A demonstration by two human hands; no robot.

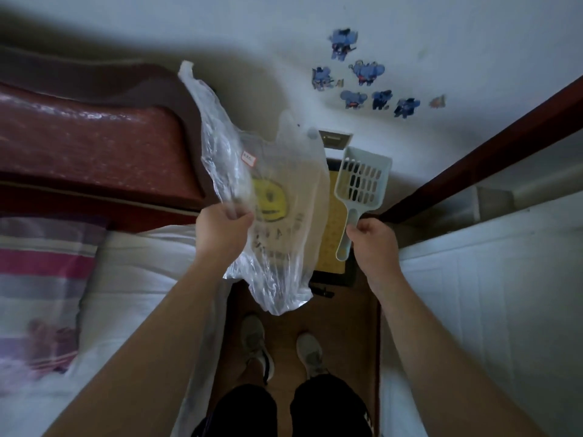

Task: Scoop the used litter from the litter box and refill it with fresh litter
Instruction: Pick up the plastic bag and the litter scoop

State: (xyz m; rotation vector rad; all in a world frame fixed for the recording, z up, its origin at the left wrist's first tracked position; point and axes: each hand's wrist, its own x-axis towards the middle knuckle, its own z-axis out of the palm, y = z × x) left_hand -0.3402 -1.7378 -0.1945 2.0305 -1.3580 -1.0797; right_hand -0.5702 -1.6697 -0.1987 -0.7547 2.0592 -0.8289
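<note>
Litter box, yellow inside with a dark rim, sits on the brown floor ahead of the feet, mostly behind the plastic bag. Left of it, left hand pinches the limp bag, mouth not open: risk of spilled clumps. Right of it, right hand is closed round the scoop handle; narrow gap between bed and white panel, so cramped elbows.
</note>
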